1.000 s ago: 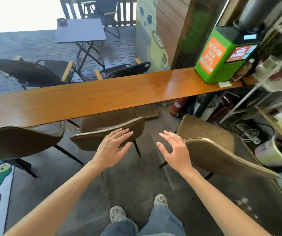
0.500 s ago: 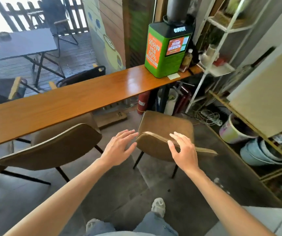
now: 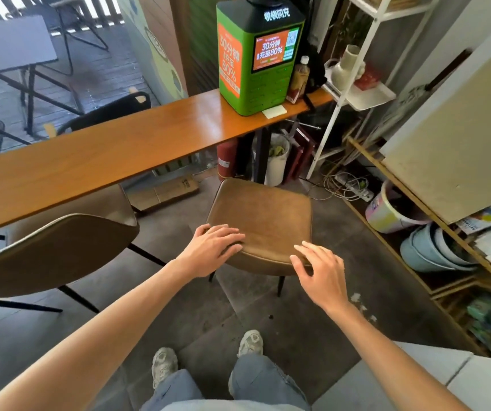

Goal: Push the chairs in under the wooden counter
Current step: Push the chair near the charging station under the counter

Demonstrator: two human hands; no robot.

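A brown padded chair [image 3: 263,215] stands pulled out from the long wooden counter [image 3: 119,155], near its right end, with its backrest toward me. My left hand [image 3: 211,250] lies on the left end of the backrest's top edge, fingers curled over it. My right hand [image 3: 321,271] is at the right end of the backrest with its fingers spread; whether it touches is unclear. A second brown chair [image 3: 54,250] at the left has its seat partly under the counter.
A green charging kiosk [image 3: 253,69] and a bottle [image 3: 299,80] stand on the counter's right end. Beneath are a fire extinguisher [image 3: 226,158], a white bin [image 3: 276,161] and a cardboard box [image 3: 167,191]. Cables [image 3: 351,185], buckets [image 3: 386,212] and low wooden shelving [image 3: 434,221] crowd the right.
My view has swung right onto the right-hand chair. Both hands went from the gap between the two chairs to its backrest, and the left one now rests on it.
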